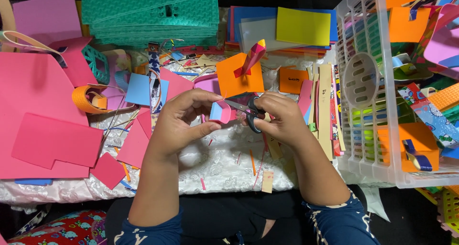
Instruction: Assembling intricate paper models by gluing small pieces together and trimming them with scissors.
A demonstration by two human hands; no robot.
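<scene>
Head view shows the left hand (pixel 179 118) curled narrow, pinching a small pink and blue foam piece (pixel 220 112) between thumb and fingertips, while the right hand (pixel 279 116) is closed through the black handles of the scissors (pixel 248 110), whose blades point at that piece and touch its edge. Both hands sit over the white patterned cloth (pixel 215 163), just below an orange foam square (pixel 239 75) bearing a red paper rocket (pixel 253 56). Right of that square stands a white plastic basket (pixel 363 82); large pink foam sheets (pixel 43 125) lie well to its left.
</scene>
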